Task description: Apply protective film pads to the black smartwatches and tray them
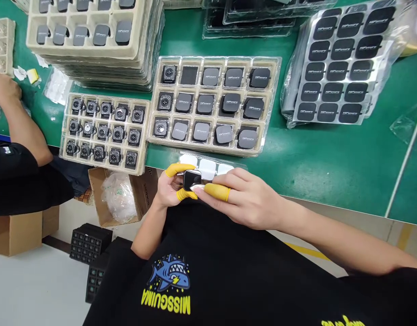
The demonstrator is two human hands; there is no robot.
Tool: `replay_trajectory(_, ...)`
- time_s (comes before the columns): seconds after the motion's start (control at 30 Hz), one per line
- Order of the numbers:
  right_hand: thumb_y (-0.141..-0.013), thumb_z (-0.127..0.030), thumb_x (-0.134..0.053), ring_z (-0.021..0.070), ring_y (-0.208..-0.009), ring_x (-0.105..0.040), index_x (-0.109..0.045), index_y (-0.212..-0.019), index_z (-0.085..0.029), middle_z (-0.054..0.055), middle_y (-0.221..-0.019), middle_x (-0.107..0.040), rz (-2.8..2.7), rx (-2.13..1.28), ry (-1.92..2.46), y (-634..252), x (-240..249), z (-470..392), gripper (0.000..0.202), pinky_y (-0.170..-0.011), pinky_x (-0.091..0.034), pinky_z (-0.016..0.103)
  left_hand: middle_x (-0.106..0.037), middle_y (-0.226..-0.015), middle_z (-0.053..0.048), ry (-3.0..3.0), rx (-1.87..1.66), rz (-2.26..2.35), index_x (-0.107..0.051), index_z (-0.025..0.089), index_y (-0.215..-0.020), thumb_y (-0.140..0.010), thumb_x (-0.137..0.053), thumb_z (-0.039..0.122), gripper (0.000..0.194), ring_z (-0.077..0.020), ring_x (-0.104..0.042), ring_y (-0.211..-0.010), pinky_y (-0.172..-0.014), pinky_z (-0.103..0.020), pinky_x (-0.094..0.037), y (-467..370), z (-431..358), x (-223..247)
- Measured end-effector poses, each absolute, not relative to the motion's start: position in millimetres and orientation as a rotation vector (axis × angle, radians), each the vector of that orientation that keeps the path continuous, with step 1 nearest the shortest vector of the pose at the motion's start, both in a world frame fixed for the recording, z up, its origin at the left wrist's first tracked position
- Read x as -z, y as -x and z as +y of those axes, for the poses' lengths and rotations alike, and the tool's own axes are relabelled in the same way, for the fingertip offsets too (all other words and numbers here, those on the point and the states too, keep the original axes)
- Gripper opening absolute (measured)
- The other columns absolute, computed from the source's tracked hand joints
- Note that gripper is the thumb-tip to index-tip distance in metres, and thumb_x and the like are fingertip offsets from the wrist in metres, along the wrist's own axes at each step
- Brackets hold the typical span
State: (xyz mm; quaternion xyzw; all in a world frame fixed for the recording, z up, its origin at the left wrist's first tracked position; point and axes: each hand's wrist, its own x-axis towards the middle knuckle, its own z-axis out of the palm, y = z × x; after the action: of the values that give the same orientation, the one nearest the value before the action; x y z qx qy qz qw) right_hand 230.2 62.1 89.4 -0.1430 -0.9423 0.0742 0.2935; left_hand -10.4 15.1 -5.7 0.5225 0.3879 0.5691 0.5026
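Note:
My left hand (169, 186), with yellow finger cots on thumb and forefinger, grips a small black watch body (191, 179) at the near edge of the green table. My right hand (244, 197), one yellow cot on a finger, lies across the watch body and presses a white film against its face. Just beyond my hands lies a strip of white film pieces (206, 165). Behind it stands a clear tray (269, 106) of watch bodies, most covered with grey printed film, one cell empty.
A smaller tray (68, 124) of bare watch bodies lies left. Stacked beige trays (137, 45) stand behind it. A bagged sheet of black films (340, 68) sits right. A co-worker's arm (23, 122) reaches in at far left. Cardboard boxes (100, 199) and black crates stand on the floor.

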Motion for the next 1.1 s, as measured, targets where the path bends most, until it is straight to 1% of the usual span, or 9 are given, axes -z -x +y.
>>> replay_trajectory(0.17, -0.115, -0.009, -0.055, 0.0198, -0.101, -0.071, -0.079, -0.126, -0.016, 0.003, -0.102, -0.084, -2.533, -0.194, 0.307, -226.4, -91.6, 64.7, 0.028, -0.074, -0.046, 0.038, -0.083, -0.1, -0.006, -1.297, -1.242, 0.889, -0.079, 0.02, -0.131, -0.078, -0.1, 0.061, 0.07, -0.0193, -0.083, -0.08, -0.073, -0.027, -0.068, 16.2, 13.3, 5.8)
replay_trajectory(0.37, -0.112, -0.01, -0.061, 0.0244, -0.101, -0.069, -0.081, -0.126, -0.015, 0.007, -0.096, -0.08, -2.52, -0.036, 0.489, -214.8, -87.4, 67.1, 0.025, -0.073, -0.042, 0.04, -0.084, -0.11, -0.009, -1.353, -1.24, 0.889, -0.076, 0.021, -0.134, -0.08, -0.098, 0.063, 0.072, -0.0231, -0.084, -0.088, -0.076, -0.03, -0.07, 12.2, 11.9, 10.5)
replay_trajectory(0.57, -0.103, -0.001, -0.058, 0.0279, -0.091, -0.067, -0.076, -0.135, -0.014, 0.009, -0.089, -0.077, -2.54, -0.105, 0.669, -237.0, -89.7, 58.7, 0.039, -0.069, -0.041, 0.042, -0.081, -0.111, -0.008, -1.181, -1.307, 0.919, -0.075, 0.02, -0.136, -0.08, -0.1, 0.059, 0.073, -0.0196, -0.084, -0.081, -0.074, -0.029, -0.073, 15.2, 4.6, 11.7)
replay_trajectory(0.63, -0.102, -0.003, -0.062, 0.0288, -0.092, -0.067, -0.074, -0.143, -0.018, 0.009, -0.095, -0.078, -2.491, -0.143, 0.749, -254.3, -92.1, 56.3, 0.045, -0.071, -0.045, 0.042, -0.08, -0.108, -0.006, -1.145, -1.346, 0.914, -0.076, 0.021, -0.135, -0.079, -0.101, 0.057, 0.072, -0.0181, -0.083, -0.078, -0.074, -0.031, -0.074, 17.9, 4.2, 9.6)
replay_trajectory(0.73, -0.099, -0.005, -0.074, 0.0256, -0.087, -0.066, -0.072, -0.151, -0.031, 0.007, -0.099, -0.078, -2.307, -0.105, 0.957, -276.6, -93.5, 54.4, 0.059, -0.072, -0.049, 0.04, -0.079, -0.106, -0.006, -1.132, -1.369, 0.931, -0.078, 0.02, -0.132, -0.073, -0.105, 0.056, 0.074, -0.0169, -0.081, -0.078, -0.076, -0.031, -0.075, 18.5, 6.0, 6.8)
replay_trajectory(0.8, -0.097, -0.005, -0.078, 0.0217, -0.079, -0.062, -0.074, -0.15, -0.04, 0.003, -0.096, -0.076, -2.199, -0.083, 1.075, -286.2, -91.9, 52.7, 0.064, -0.069, -0.05, 0.037, -0.079, -0.106, -0.006, -1.132, -1.379, 0.926, -0.079, 0.019, -0.131, -0.071, -0.106, 0.055, 0.074, -0.0168, -0.081, -0.079, -0.079, -0.032, -0.075, 16.4, 7.6, 5.9)
replay_trajectory(0.87, -0.097, -0.006, -0.079, 0.0198, -0.075, -0.06, -0.078, -0.142, -0.043, 0.002, -0.094, -0.075, -2.135, -0.069, 1.144, -294.8, -86.5, 50.0, 0.058, -0.066, -0.05, 0.034, -0.079, -0.105, -0.006, -1.134, -1.376, 0.912, -0.079, 0.019, -0.132, -0.073, -0.105, 0.054, 0.073, -0.0164, -0.08, -0.079, -0.08, -0.032, -0.074, 13.5, 8.3, 5.8)
replay_trajectory(1.0, -0.1, -0.023, -0.076, 0.0236, -0.085, -0.065, -0.085, -0.122, -0.035, 0.005, -0.099, -0.077, -1.974, 0.0, 1.432, -328.9, -53.7, 47.7, 0.027, -0.072, -0.054, 0.037, -0.078, -0.106, -0.005, -1.191, -1.375, 0.902, -0.078, 0.022, -0.136, -0.076, -0.103, 0.054, 0.072, -0.0158, -0.079, -0.08, -0.075, -0.028, -0.072, 9.4, 7.0, 4.8)
replay_trajectory(1.1, -0.096, -0.032, -0.063, 0.0326, -0.097, -0.063, -0.083, -0.121, -0.026, 0.012, -0.099, -0.074, -1.817, 0.046, 1.97, -370.8, -11.2, 54.6, 0.032, -0.08, -0.052, 0.046, -0.079, -0.111, -0.006, -1.358, -1.382, 0.873, -0.076, 0.024, -0.141, -0.082, -0.1, 0.051, 0.069, -0.0167, -0.08, -0.083, -0.072, -0.026, -0.07, 9.2, 6.2, -0.5)
